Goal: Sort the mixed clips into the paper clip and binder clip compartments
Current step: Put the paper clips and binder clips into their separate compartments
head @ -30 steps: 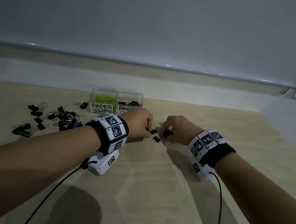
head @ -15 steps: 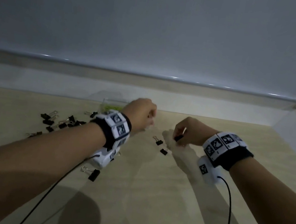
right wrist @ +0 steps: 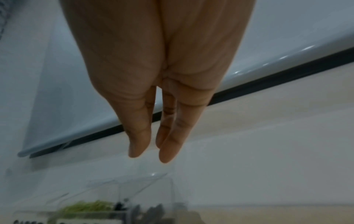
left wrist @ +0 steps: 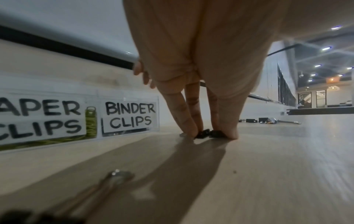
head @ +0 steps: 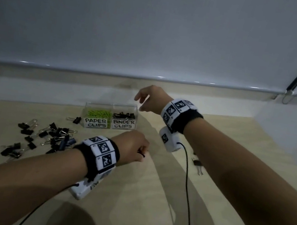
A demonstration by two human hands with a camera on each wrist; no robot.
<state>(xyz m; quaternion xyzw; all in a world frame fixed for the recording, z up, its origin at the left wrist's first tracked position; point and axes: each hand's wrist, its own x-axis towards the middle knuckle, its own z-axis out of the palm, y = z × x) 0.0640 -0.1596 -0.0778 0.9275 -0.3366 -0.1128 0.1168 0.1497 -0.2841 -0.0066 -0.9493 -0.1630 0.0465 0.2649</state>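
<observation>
A clear box holds green paper clips in its left compartment marked PAPER CLIPS and black binder clips in its right compartment marked BINDER CLIPS. My right hand hovers just above the right end of the binder compartment. Its fingers hang straight and hold nothing. My left hand is down on the table in front of the box. Its fingertips and thumb pinch two small black binder clips that lie on the wood.
A scattered pile of black binder clips lies on the table to the left. One clip lies beside the box's left end. Another clip lies under my right forearm. A wall ledge runs behind the box.
My right hand rose from the table to above the binder compartment, and the clip it held is gone. My left hand came down from over the box onto two clips on the table.
</observation>
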